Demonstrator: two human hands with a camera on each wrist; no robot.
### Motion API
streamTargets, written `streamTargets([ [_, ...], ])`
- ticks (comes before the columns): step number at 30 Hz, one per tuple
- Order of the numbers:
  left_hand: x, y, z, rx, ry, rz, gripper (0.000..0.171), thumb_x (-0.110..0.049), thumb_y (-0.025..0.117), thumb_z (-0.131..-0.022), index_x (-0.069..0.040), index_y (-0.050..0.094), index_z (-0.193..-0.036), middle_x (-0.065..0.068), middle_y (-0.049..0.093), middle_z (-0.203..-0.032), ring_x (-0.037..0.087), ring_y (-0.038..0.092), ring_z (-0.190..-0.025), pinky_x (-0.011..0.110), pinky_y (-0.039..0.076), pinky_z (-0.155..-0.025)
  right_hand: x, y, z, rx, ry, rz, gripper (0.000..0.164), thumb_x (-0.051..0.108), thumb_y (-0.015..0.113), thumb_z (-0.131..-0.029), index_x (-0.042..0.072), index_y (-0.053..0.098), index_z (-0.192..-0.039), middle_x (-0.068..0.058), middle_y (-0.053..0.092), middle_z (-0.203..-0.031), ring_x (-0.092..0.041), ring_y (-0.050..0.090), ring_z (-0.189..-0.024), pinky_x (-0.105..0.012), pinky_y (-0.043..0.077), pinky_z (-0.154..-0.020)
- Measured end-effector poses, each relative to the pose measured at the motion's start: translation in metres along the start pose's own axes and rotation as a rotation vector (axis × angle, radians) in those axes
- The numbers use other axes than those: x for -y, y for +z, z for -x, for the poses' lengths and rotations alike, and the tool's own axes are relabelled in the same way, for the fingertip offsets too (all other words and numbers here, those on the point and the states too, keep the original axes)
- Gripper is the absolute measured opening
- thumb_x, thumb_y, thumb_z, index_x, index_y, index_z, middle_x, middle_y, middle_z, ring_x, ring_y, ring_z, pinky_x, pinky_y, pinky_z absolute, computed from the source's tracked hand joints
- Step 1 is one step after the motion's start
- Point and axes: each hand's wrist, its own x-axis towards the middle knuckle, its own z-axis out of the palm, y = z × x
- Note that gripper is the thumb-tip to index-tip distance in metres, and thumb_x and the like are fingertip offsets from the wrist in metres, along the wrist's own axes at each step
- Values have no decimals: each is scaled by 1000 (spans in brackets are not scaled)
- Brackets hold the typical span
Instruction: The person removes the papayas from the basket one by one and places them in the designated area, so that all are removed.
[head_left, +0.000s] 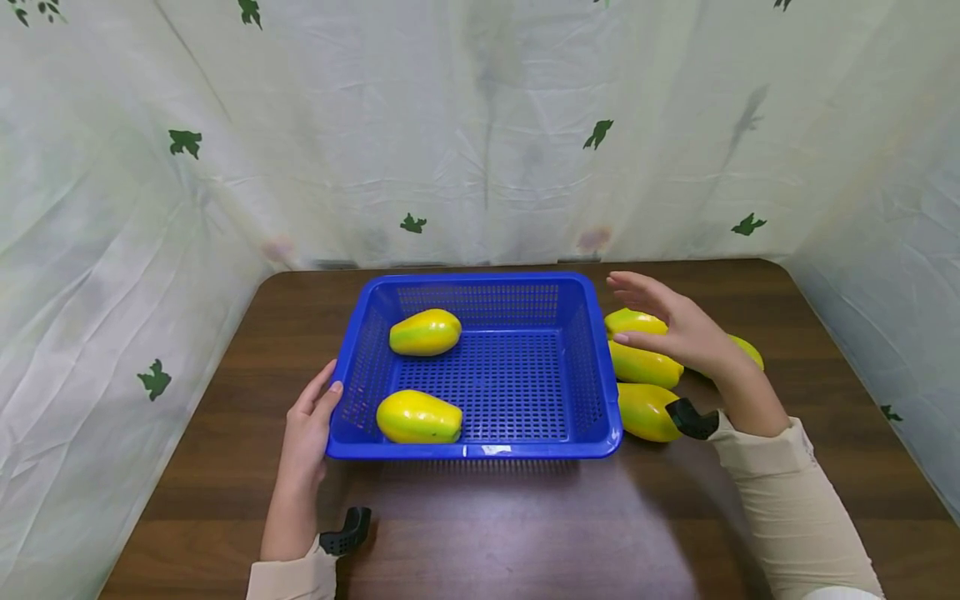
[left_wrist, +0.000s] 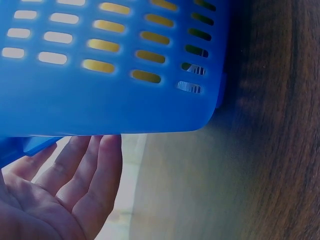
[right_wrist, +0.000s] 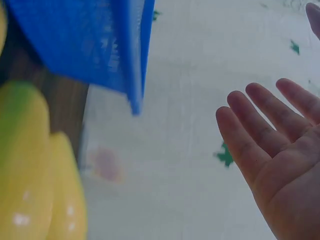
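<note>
While the left hand (head_left: 306, 433) rests flat-fingered against the basket (head_left: 480, 450) at lower centre, the right hand (head_left: 671, 327), released, should settle squarely round the nearest mango (head_left: 643, 364) at centre right.

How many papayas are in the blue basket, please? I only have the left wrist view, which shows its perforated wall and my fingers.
Observer: Two papayas lie inside the blue basket, one at the back left and one at the front left.
Operator: Thank you. Are there more outside it?
Observer: Yes, a cluster of papayas lies on the table right of the basket.
Operator: And where is the right hand?
Observer: The right hand hovers open above that cluster, holding nothing, while the left hand rests against the basket's front left corner.
</note>
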Motion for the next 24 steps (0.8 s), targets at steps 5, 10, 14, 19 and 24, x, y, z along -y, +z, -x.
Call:
streamTargets([
  [5,0,0,0,-6,-1,2,51,-42,45,-91,-26,36,-139,12,41,-132,17,53,-98,22,49,-74,12,12,-18,54,-26,16,68,17,68,-81,15,33,-139,-2,38,-137,-23,40,-120,-50,31,-96],
  [10,0,0,-1,-9,1,6,51,-41,46,-91,-26,36,-139,12,42,-129,15,54,-95,23,49,-73,21,26,-33,132,-31,28,69,25,67,-82,18,31,-140,-3,36,-139,-26,39,-121,-51,32,-96],
  [14,1,0,-1,-6,6,1,51,-41,46,-91,-26,36,-139,12,42,-129,15,55,-94,23,49,-73,26,37,-43,182,-53,35,69,28,66,-82,15,30,-140,-6,37,-138,-27,40,-120,-46,33,-97],
  [19,1,0,-1,-7,4,7,51,-41,46,-91,-26,36,-139,13,43,-128,14,55,-93,24,49,-73,30,51,-55,229,-53,33,70,33,65,-82,15,31,-140,-5,38,-137,-23,41,-120,-42,33,-97],
  [24,1,0,-1,-4,-4,6,51,-42,46,-91,-26,35,-139,12,43,-129,14,55,-93,24,49,-73,33,66,-67,272,-84,26,68,32,65,-83,12,32,-139,-6,38,-137,-24,41,-120,-39,34,-97],
])
